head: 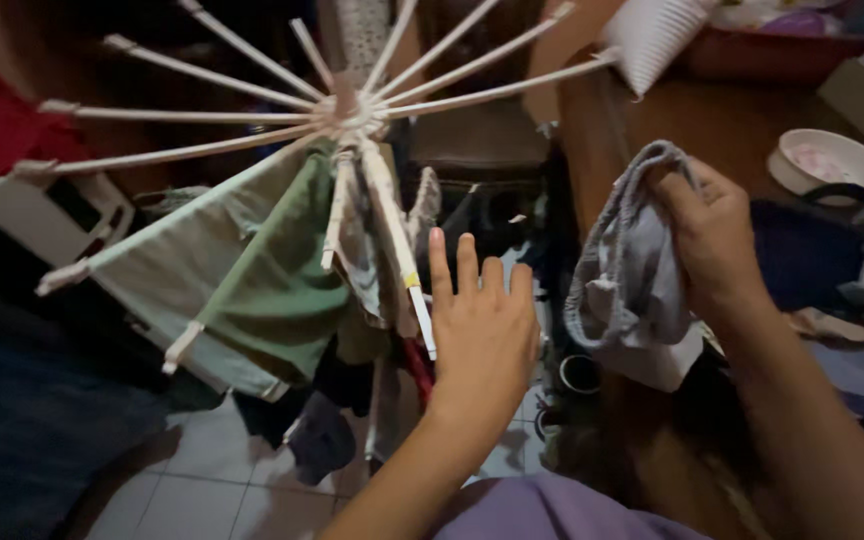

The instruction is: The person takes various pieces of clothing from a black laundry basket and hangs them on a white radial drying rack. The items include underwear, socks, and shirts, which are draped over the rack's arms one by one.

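Left hand (482,325) is raised with fingers straight and slightly spread, palm turned away, holding nothing; its fingertips sit just beside the lowest white rod (397,235) of the drying rack (347,105), near that rod's yellow-banded end, though I cannot tell whether they touch it. Right hand (717,240) is closed tight on a grey garment (627,275), gripping it by its bunched, elastic-looking top edge so the rest droops freely below the fist, well apart from the rack and off to its right. That rack is an umbrella-like fan of white rods spreading from a central hub; the upper rods are bare, while the lower left ones carry a pale green cloth (167,265) and a darker green shirt (277,285), each draped over a rod so it hangs open to the air. More dark clothes hang beneath them, above a tiled floor (212,470). Behind the right hand a wooden tabletop (692,125) bears a white bowl (830,160) and a red basin (772,55), with a white ribbed thing (657,35) leaning at its edge. Light is dim, so smaller items on the right stay unclear. A purple fabric (552,510) shows at the bottom edge, close to the camera.
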